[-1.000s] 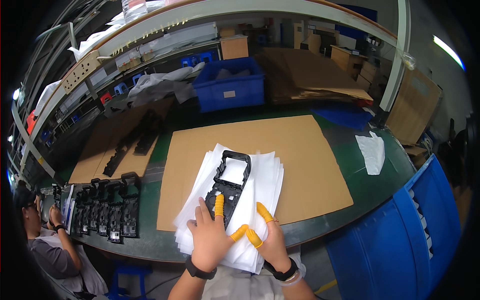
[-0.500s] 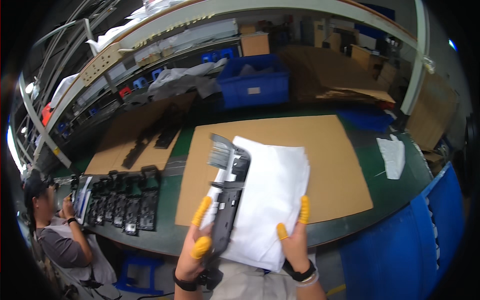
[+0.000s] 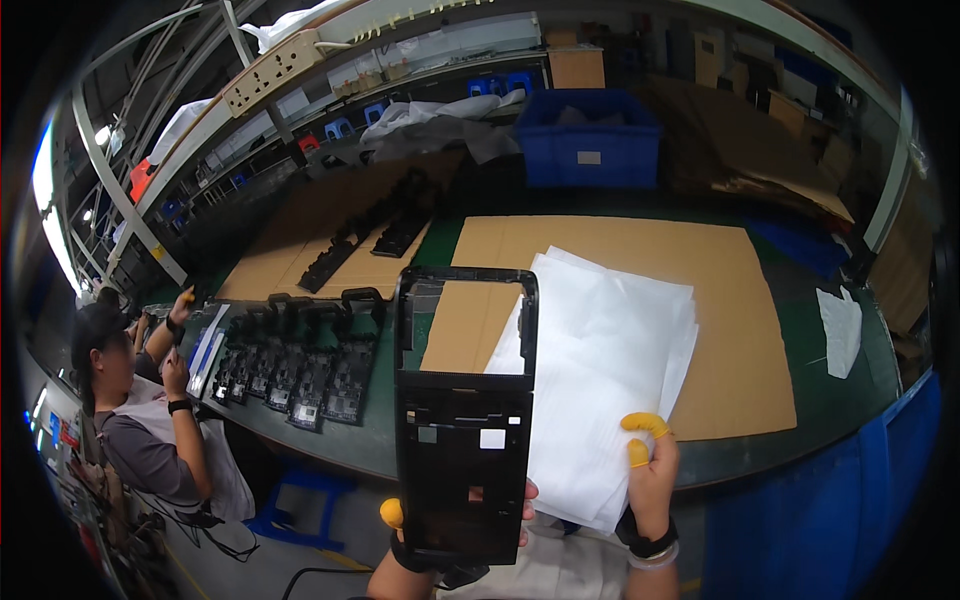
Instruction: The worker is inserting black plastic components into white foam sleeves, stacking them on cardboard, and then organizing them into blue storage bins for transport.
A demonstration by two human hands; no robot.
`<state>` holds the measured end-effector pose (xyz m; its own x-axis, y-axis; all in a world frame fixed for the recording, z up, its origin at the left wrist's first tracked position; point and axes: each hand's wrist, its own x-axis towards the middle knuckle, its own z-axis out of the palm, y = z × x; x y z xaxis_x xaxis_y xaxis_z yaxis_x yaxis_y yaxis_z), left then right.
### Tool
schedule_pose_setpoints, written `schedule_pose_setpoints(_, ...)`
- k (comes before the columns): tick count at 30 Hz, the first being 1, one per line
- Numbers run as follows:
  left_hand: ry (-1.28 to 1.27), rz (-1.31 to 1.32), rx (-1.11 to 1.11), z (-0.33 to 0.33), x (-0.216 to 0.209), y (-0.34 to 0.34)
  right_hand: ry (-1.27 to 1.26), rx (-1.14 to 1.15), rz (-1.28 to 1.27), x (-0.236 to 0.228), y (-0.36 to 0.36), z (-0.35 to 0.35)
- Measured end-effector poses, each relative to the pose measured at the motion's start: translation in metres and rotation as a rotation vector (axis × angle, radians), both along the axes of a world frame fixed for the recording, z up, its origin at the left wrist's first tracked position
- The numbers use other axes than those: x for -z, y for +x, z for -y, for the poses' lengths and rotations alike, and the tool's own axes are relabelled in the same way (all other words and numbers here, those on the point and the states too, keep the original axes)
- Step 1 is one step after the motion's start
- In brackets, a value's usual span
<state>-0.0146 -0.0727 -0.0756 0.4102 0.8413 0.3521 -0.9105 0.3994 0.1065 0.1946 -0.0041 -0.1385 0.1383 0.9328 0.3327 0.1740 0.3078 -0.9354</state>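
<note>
My left hand [image 3: 393, 518] grips the lower part of a long black plastic housing [image 3: 462, 470]. The housing stands nearly upright, its rectangular window frame at the top, with small white and grey patches on its face. Most of the left hand is hidden behind it; a yellow finger cot and some fingertips show at its sides. Right of the housing, a stack of white sheets or bags [image 3: 600, 370] lies on the cardboard, its lower end reaching past the table's front edge. My right hand [image 3: 652, 470] touches the stack's right edge, with yellow-covered thumb and finger bent and apart.
Several black parts [image 3: 310, 375] stand in a row at the left, beside a seated person [image 3: 170, 420]. More black parts [image 3: 335, 255] lie on farther cardboard. A blue bin [image 3: 588, 150] is at the back, a white bag [image 3: 838, 330] at the right.
The black housing has turned to show its broad face and stands more upright. The view has swung left. My right hand's finger now lies over the white sheets.
</note>
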Motion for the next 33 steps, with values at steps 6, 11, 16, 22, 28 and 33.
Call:
schedule_pose_setpoints(6, 0.047, -0.036, -0.062, 0.0, 0.006, -0.004, -0.01, 0.001, 0.011, -0.004, -0.003, 0.002)
schedule_pose_setpoints(11, 0.029, -0.065, -0.091, -0.009, -0.001, -0.005, -0.018, 0.006, 0.036, -0.003, -0.003, 0.0)
schedule_pose_setpoints(16, -0.203, 0.009, -0.101, -0.018, -0.01, -0.007, -0.008, 0.025, 0.04, -0.002, -0.003, -0.001)
schedule_pose_setpoints(22, -0.227, 0.064, -0.17, -0.027, -0.01, 0.003, 0.007, 0.024, 0.055, -0.003, -0.006, -0.002)
schedule_pose_setpoints(28, -0.163, -0.07, -0.231, -0.029, -0.011, -0.006, 0.019, 0.041, 0.076, -0.005, -0.009, 0.0)
schedule_pose_setpoints(33, -0.116, -0.338, -0.426, -0.028, -0.01, -0.021, 0.008, 0.035, 0.069, -0.004, -0.007, 0.0)
